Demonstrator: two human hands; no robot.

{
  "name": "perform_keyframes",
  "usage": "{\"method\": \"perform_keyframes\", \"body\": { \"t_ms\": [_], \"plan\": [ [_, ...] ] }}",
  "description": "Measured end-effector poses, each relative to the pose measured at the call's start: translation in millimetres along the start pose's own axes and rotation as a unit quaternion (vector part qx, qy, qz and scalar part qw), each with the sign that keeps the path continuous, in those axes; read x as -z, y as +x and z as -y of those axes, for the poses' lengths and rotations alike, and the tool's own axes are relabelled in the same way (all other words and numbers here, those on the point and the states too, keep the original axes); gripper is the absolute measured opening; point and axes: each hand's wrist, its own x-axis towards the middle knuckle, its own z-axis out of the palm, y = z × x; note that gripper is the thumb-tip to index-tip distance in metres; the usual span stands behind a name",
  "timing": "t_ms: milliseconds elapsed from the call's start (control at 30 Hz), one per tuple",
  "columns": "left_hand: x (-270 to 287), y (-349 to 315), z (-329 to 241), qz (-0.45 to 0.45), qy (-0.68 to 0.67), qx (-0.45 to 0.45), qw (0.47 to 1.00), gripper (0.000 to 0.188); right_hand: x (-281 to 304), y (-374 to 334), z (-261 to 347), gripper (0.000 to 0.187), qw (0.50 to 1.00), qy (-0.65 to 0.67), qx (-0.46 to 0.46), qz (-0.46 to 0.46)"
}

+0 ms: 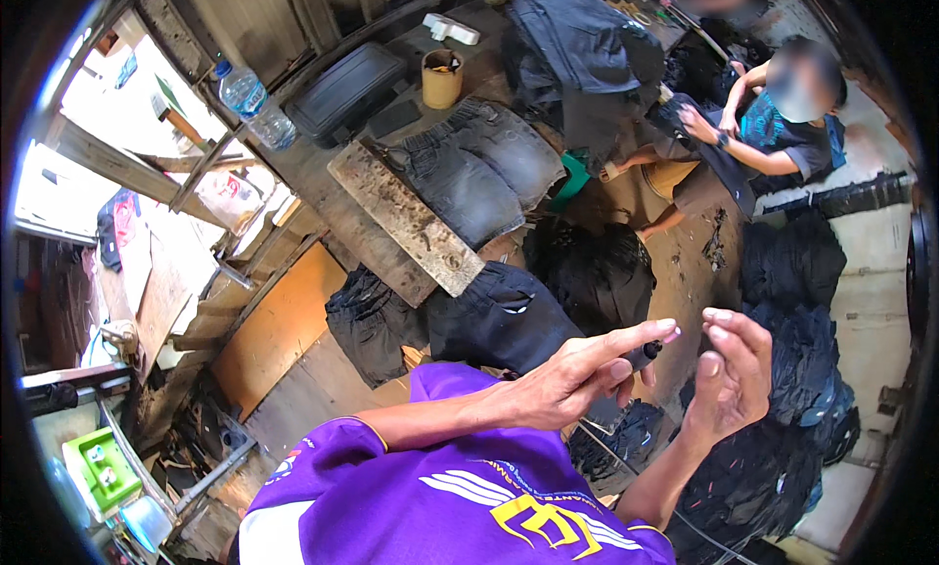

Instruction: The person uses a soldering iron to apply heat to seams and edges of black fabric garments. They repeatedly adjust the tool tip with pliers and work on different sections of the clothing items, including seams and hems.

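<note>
In the left hand (562,384), loosely closed, holding a small black cylindrical object (642,356); holding the right hand (729,384) half-curled just beside, seemingly empty. Could drop it through too light a pinch, losing it among crumpled black garments (753,482). Beyond, faded black denim shorts (479,179) on a brown wooden tabletop (318,156); farther, a seated co-worker (778,130)

handheld piece (643,356): black | shirt (391,497): purple, yellow-and-white emblem (511,512) | shorts (479,179): faded grey | plank (403,213): blotchy brown | bucket (442,88): yellow

Two hands (562,384) (731,381), one small black object (643,355)
Beyond the left hand (562,384): one bottle (252,103), one yellow can (442,86), one black case (344,88).
</note>
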Motion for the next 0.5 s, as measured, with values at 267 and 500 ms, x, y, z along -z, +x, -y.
{"method": "perform_keyframes", "body": {
  "t_ms": [267, 500],
  "plan": [
    [75, -12, -14, -0.028, 0.049, 0.093, 0.994, 0.057, -142, 52, -123, 0.014, 0.946, 0.088, -0.287, 0.12],
    [111, -44, -1, -0.139, -0.035, 0.125, 0.982, 0.057, -357, 54, -192, 0.021, 0.9, 0.079, -0.11, 0.414]
  ]
}}
